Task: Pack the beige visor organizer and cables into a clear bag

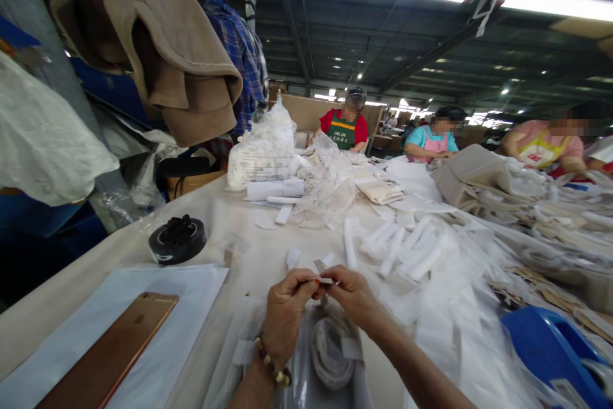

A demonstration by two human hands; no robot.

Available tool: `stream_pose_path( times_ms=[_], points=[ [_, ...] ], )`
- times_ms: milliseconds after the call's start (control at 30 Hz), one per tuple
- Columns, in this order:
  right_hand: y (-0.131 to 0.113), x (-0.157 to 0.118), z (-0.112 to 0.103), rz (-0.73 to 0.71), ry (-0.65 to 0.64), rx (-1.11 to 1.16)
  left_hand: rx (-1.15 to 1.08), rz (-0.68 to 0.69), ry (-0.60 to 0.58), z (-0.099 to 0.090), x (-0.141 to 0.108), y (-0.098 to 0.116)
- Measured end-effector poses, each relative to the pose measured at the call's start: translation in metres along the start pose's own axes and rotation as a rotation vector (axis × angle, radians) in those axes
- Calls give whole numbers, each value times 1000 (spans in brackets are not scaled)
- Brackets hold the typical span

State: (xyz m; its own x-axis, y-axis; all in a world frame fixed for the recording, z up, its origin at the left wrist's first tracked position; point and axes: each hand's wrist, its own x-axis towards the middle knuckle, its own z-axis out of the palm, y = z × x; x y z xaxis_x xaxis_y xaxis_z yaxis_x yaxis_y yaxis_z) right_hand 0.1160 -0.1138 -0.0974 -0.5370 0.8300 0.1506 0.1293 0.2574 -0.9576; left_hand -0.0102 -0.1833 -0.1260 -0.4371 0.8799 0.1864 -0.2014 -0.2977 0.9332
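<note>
My left hand (286,316) and my right hand (355,297) meet over the near middle of the table. Both are closed in a pinch on a small pale strip (326,281) held between the fingertips; its exact kind is too small to make out. Beads circle my left wrist. Below the hands lies a coiled whitish band (330,351) among clear plastic bags, partly covered by the wrists. Just beyond the fingers is a small white piece (293,258).
At left are a phone (115,351) on white paper (201,288) and a black tape roll (177,244). White strips (407,249) and plastic spread rightward, near a blue tape dispenser (550,345). A stuffed bag (263,154) stands behind. Several people work across the table.
</note>
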Motion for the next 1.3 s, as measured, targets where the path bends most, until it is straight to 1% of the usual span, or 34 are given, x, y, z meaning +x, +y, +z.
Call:
stream_pose_path(
  times_ms=[33,100,167,200,300,400,467,533,667,833,967,1133,1233,1300],
  points=[
    [2,0,2,32,18,51,81,25,7,0,0,-2],
    [11,0,3,78,67,135,376,106,16,0,2,-9],
    [20,-1,2,123,145,229,697,183,-13,0,3,-17],
    [25,-1,1,145,190,275,809,197,-46,1,3,-21],
    [35,0,-3,214,324,396,930,161,-144,3,3,-26],
    [38,1,-4,277,422,475,1028,132,-220,4,3,-21],
    [38,1,-3,298,443,500,1073,127,-258,4,3,-18],
    [37,0,-1,302,431,497,1107,121,-276,4,3,-16],
    [42,-1,-3,317,429,403,1155,103,-283,5,3,-19],
    [58,13,-9,308,439,206,1246,87,-284,4,5,-22],
    [71,27,-10,274,431,-1,1269,86,-327,4,4,-18],
    [85,40,-10,311,373,-290,1247,83,-306,5,2,-18],
    [83,43,-13,357,322,-421,1224,90,-304,6,2,-18],
    [75,36,-18,335,339,-483,1194,100,-298,5,2,-18]
  ],
)
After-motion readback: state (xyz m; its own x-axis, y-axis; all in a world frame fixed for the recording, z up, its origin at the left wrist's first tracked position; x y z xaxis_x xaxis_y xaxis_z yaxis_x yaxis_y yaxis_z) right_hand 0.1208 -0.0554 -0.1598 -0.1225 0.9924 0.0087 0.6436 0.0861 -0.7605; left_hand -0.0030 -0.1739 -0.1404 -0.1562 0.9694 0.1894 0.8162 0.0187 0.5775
